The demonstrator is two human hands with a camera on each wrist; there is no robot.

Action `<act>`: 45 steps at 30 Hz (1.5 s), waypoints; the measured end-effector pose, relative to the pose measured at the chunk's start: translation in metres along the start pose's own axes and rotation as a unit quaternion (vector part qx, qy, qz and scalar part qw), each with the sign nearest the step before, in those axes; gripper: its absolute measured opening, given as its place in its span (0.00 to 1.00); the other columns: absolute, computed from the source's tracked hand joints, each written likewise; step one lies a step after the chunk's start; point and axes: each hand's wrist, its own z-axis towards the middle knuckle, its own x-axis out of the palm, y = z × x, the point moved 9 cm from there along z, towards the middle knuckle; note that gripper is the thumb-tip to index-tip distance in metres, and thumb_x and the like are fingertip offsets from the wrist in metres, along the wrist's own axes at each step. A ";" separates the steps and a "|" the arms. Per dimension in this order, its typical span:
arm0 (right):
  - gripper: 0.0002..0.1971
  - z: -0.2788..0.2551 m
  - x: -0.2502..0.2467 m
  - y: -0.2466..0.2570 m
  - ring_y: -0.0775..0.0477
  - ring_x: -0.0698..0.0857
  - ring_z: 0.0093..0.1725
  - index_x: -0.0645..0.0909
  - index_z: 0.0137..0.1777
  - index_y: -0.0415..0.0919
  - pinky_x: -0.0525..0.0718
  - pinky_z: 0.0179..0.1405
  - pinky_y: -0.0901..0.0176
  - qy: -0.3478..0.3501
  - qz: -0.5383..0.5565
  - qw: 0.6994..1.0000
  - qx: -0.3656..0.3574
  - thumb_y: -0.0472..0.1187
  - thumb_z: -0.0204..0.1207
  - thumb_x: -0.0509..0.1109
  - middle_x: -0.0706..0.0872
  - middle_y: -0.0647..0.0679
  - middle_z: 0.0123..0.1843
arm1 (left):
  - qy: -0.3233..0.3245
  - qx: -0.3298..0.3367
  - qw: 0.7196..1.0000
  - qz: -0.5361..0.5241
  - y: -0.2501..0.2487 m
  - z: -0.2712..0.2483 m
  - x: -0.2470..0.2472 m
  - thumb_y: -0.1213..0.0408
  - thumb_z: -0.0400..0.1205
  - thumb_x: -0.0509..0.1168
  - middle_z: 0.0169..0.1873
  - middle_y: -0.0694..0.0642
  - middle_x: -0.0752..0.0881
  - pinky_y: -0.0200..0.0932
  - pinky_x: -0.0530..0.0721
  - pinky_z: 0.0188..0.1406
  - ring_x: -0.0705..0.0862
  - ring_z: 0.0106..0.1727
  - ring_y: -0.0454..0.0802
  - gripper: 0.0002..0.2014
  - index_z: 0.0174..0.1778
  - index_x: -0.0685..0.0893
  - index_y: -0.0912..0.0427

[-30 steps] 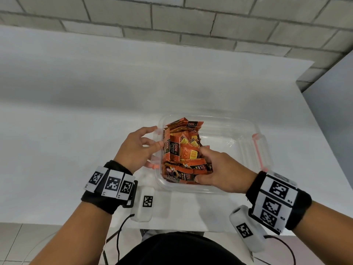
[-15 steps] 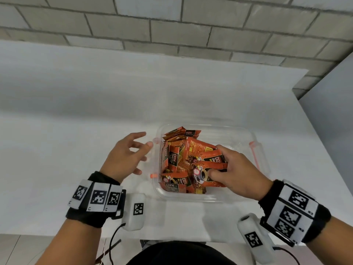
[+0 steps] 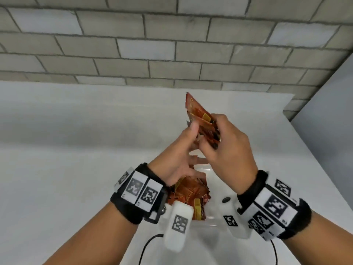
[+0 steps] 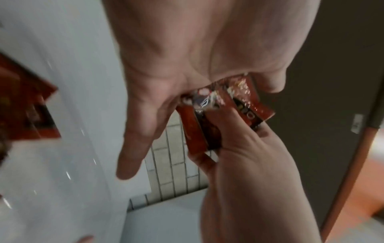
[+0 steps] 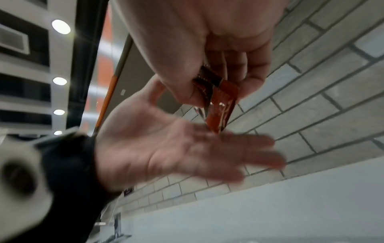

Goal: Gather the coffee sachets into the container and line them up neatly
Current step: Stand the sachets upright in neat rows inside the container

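My right hand (image 3: 228,150) pinches a few sachets (image 3: 202,119) between thumb and curled fingers, holding them up in the air above the container (image 3: 212,220). They stand on end, fanned a little, their top corners pointing away from me toward the brick wall (image 3: 172,44). From the right wrist the same sachets (image 5: 218,105) stick out past my fingertips (image 5: 252,82), their tips just touching my other palm.

My left hand (image 3: 179,155) is spread, fingers straight and relaxed, palm turned toward the sachets. Its thumb lies against their near face; whether it presses or only touches I cannot tell. From the left wrist my left hand (image 4: 166,74) shows its open palm, with the sachets (image 4: 218,115) between it and my right hand (image 4: 249,164).

Below both wrists, the rest of the sachets (image 3: 191,194) lie heaped in the container, which stands on the white table (image 3: 66,150). The wrist views are blurred.
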 end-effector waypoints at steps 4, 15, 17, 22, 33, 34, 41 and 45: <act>0.20 -0.008 0.017 0.007 0.43 0.82 0.44 0.73 0.61 0.43 0.78 0.36 0.59 0.037 -0.033 0.998 -0.038 0.47 0.70 0.61 0.81 0.44 0.49 | 0.025 0.050 0.985 -0.166 -0.014 0.014 0.014 0.32 0.56 0.77 0.53 0.57 0.85 0.59 0.80 0.62 0.83 0.62 0.56 0.33 0.49 0.84 0.50; 0.33 -0.038 0.014 -0.027 0.60 0.67 0.59 0.75 0.64 0.58 0.66 0.58 0.73 0.154 0.026 0.986 0.051 0.75 0.65 0.56 0.69 0.61 0.55 | 0.008 0.025 0.973 -0.231 0.016 0.022 -0.002 0.68 0.74 0.64 0.43 0.65 0.88 0.53 0.89 0.40 0.89 0.41 0.59 0.16 0.57 0.80 0.68; 0.25 -0.033 0.000 -0.043 0.65 0.71 0.57 0.75 0.55 0.63 0.68 0.51 0.76 0.099 0.112 0.981 0.126 0.75 0.65 0.57 0.72 0.62 0.54 | 0.028 0.019 0.975 -0.220 0.019 0.019 0.000 0.70 0.75 0.64 0.45 0.69 0.88 0.58 0.89 0.40 0.89 0.42 0.63 0.14 0.57 0.82 0.69; 0.27 -0.035 0.010 -0.071 0.57 0.85 0.41 0.73 0.63 0.55 0.78 0.36 0.68 0.117 0.201 0.922 0.310 0.65 0.66 0.67 0.82 0.53 0.51 | 0.038 0.029 0.986 -0.160 0.023 0.016 0.006 0.73 0.77 0.64 0.45 0.68 0.86 0.58 0.89 0.39 0.88 0.43 0.62 0.17 0.63 0.80 0.66; 0.04 -0.057 0.001 -0.091 0.52 0.84 0.32 0.79 0.51 0.38 0.82 0.31 0.55 0.077 0.326 0.846 0.415 0.34 0.80 0.64 0.86 0.42 0.39 | -0.027 0.060 0.994 -0.087 0.029 0.011 -0.006 0.81 0.72 0.68 0.44 0.61 0.90 0.48 0.89 0.41 0.90 0.45 0.55 0.16 0.55 0.83 0.65; 0.04 -0.059 0.001 -0.091 0.52 0.84 0.32 0.79 0.51 0.38 0.83 0.31 0.56 0.079 0.327 0.844 0.419 0.34 0.80 0.64 0.86 0.43 0.38 | -0.040 0.069 0.994 -0.068 0.027 0.010 -0.009 0.80 0.72 0.67 0.44 0.60 0.91 0.46 0.88 0.42 0.90 0.45 0.54 0.15 0.54 0.83 0.64; 0.06 -0.061 -0.006 -0.097 0.53 0.79 0.27 0.80 0.44 0.39 0.76 0.28 0.58 0.020 0.357 0.820 0.446 0.32 0.79 0.62 0.81 0.50 0.27 | -0.070 0.104 0.992 -0.017 0.025 0.012 -0.015 0.79 0.70 0.71 0.46 0.61 0.91 0.45 0.87 0.44 0.90 0.47 0.53 0.15 0.52 0.85 0.65; 0.06 -0.068 0.014 -0.086 0.55 0.80 0.28 0.82 0.49 0.38 0.76 0.30 0.59 0.108 0.337 0.826 0.439 0.34 0.80 0.64 0.84 0.51 0.29 | -0.060 0.110 0.992 -0.013 0.028 0.013 -0.006 0.76 0.68 0.76 0.50 0.65 0.90 0.49 0.86 0.49 0.89 0.52 0.59 0.18 0.54 0.85 0.68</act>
